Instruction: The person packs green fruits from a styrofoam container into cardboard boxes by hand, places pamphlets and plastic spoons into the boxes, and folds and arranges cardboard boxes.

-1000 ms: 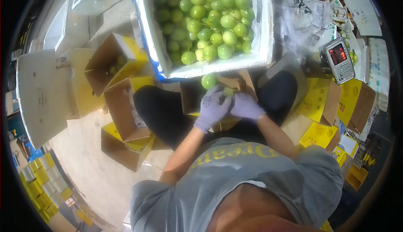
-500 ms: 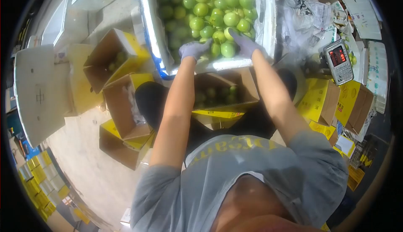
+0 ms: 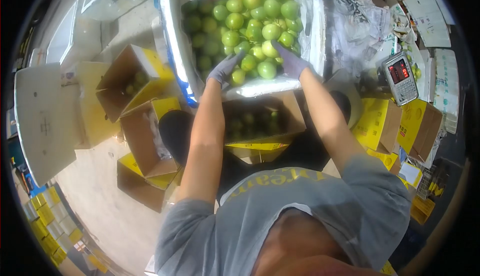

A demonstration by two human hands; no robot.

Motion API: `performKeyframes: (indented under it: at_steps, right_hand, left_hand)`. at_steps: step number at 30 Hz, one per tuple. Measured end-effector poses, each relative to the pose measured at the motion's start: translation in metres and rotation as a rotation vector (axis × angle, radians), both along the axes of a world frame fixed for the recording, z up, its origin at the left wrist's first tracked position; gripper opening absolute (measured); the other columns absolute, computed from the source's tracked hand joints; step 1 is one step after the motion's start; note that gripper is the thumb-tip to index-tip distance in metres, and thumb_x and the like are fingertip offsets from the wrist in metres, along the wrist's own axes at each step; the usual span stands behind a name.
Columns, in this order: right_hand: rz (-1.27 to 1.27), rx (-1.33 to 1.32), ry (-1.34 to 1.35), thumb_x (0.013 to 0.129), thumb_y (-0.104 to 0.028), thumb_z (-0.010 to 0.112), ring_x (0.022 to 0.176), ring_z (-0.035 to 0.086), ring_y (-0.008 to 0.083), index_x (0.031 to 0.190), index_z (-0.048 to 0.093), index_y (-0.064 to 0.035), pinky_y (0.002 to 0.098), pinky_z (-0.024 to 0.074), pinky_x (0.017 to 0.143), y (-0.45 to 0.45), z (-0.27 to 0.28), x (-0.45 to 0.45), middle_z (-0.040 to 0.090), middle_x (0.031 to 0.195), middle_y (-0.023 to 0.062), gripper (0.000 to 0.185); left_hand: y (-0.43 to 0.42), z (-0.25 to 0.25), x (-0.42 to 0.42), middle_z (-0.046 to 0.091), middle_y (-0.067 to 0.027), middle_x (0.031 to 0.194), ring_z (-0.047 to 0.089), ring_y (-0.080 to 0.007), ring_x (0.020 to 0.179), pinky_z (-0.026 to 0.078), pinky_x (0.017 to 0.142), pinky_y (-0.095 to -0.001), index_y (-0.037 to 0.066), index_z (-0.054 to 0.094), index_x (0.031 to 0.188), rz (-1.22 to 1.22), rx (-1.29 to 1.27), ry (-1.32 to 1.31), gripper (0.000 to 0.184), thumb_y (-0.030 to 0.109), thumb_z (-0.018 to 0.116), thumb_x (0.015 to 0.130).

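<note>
Dozens of green fruit (image 3: 267, 70) lie heaped in a foam box (image 3: 260, 90), looking liable to roll.
Nearest the body, a carton (image 3: 295, 111) sits between the knees, more fruit dim inside; its raised side could knock a wrist. Beyond it, the gloved left hand (image 3: 225, 69) and right hand (image 3: 293, 64) reach over the box's near rim, fingers extended and parted around the closest fruit, neither clenched. Smooth round skins could slip from so loose a cradle and drop at the rim. Farther in, the pile could slump if its near edge were disturbed.

Green fruit (image 3: 254, 33), white foam box (image 3: 257, 90)
</note>
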State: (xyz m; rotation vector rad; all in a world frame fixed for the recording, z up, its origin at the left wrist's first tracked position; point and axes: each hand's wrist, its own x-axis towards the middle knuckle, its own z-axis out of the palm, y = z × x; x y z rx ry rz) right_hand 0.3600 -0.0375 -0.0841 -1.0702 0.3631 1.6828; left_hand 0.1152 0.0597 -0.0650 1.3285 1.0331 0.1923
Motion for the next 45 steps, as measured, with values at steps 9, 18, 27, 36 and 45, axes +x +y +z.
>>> performKeyframes:
  at_steps: [9,18,27,36,45]
  right_hand:
    - [0.502,0.461,-0.867,0.088,-0.044,0.052,0.111,0.048,0.0169,0.130,0.042,0.0007,0.0259,0.0376,0.095,-0.021,0.104,-0.060,0.048,0.127,0.0098,0.063]
    - [0.505,0.802,-1.408,0.080,-0.042,0.063,0.112,0.049,0.0274,0.120,0.054,-0.0106,0.0383,0.0374,0.096,-0.064,0.160,-0.082,0.056,0.117,0.0132,0.052]
    - [0.898,0.504,-1.446,0.077,-0.033,0.066,0.093,0.058,0.0295,0.102,0.062,-0.0080,0.0388,0.0458,0.083,-0.161,0.154,-0.124,0.061,0.100,0.0137,0.035]
    - [0.213,-0.011,-1.819,0.079,-0.048,0.057,0.104,0.054,0.0374,0.116,0.056,-0.0028,0.0398,0.0415,0.090,-0.003,0.087,-0.022,0.059,0.109,0.0230,0.058]
    - [0.485,0.029,-1.051,0.074,-0.062,0.059,0.103,0.055,0.0244,0.123,0.052,-0.0038,0.0399,0.0517,0.078,0.005,0.123,-0.001,0.055,0.117,0.0138,0.077]
  left_hand:
    - [-0.029,0.032,0.005,0.051,-0.0096,0.124,0.048,-0.0159,0.110,0.037,0.095,-0.0284,0.002,0.047,0.128,0.175,-0.263,-0.165,0.064,0.046,0.058,0.083]
    - [-0.109,0.096,-0.042,0.040,-0.0194,0.130,0.044,-0.0283,0.117,0.037,0.096,-0.0345,-0.001,0.051,0.120,0.380,0.350,-0.146,0.054,0.029,0.065,0.078]
    - [-0.180,0.129,-0.091,0.056,-0.0194,0.112,0.054,-0.0334,0.105,0.043,0.088,-0.0401,0.005,0.055,0.114,-0.294,0.272,0.417,0.054,0.042,0.063,0.075]
    - [-0.010,0.059,0.009,0.047,-0.0231,0.127,0.044,-0.0318,0.120,0.033,0.100,-0.0347,-0.002,0.041,0.129,0.570,0.479,-0.033,0.072,0.044,0.063,0.079]
    - [0.021,0.044,0.015,0.062,-0.0086,0.108,0.060,-0.0144,0.092,0.046,0.082,-0.0274,0.004,0.057,0.116,0.395,-0.111,-0.180,0.057,0.049,0.059,0.082]
